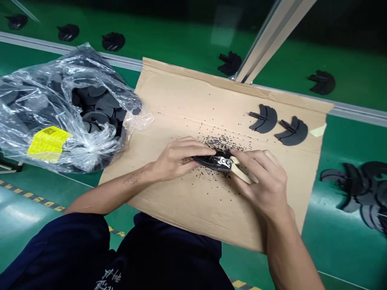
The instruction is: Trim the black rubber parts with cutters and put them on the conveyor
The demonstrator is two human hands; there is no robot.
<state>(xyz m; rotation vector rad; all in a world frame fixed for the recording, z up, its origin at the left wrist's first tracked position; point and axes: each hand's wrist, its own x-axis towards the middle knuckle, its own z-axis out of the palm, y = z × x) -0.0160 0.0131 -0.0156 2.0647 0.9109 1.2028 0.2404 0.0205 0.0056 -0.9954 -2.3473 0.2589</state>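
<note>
We're gripping a black part [209, 163] in our left hand [178, 158], seemingly steadying it against the pliers [240, 172] our right hand [267, 179] is clasping.

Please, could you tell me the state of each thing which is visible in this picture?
Held black part: gripped in left hand
Pliers: gripped in right hand, jaw closure unclear
Cardboard: spread out, creased
Black bits: loose, scattered
Plastic bag: partly open, filled with black parts
Yellow label: on the bag
Two curved parts: lying on the cardboard
Right-side parts: heaped
</note>
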